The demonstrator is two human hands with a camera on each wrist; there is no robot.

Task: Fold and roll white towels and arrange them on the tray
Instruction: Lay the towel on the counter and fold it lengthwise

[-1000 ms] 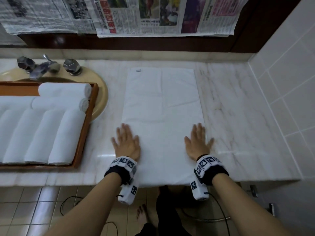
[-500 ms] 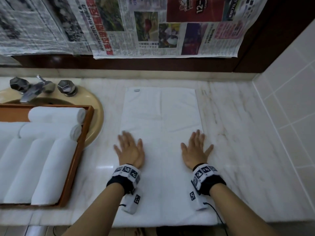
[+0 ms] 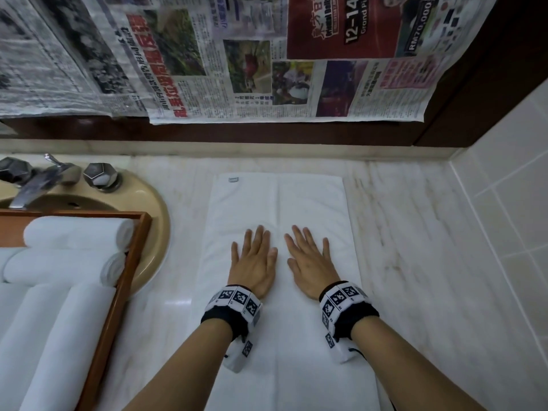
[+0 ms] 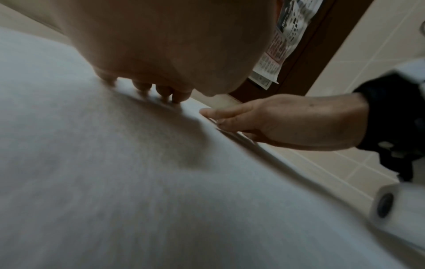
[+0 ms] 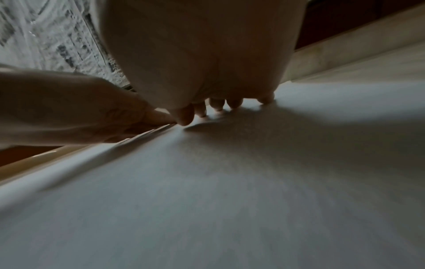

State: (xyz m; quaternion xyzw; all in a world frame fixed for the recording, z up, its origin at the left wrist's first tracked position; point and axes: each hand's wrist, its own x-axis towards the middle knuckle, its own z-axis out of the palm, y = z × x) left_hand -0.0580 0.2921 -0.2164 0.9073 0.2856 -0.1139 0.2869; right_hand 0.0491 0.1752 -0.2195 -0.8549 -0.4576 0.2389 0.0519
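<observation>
Pale marble countertop (image 3: 415,262) ran up to a dark wooden surround hung with newspaper sheets (image 3: 237,69), and cream wall tiles (image 3: 510,188) closed off the right side. At the left sat a beige basin (image 3: 151,232) with a metal faucet (image 3: 38,179). Over the basin rested a wooden tray (image 3: 118,280) holding rolled white towels (image 3: 74,235) — two lying crosswise at the back, others lengthwise in front. Another white towel (image 3: 296,200) lay spread flat on the counter, right of the tray. Left hand (image 3: 255,262) and right hand (image 3: 310,265) pressed on it side by side — fingers straight, palms down, grasping nothing.
</observation>
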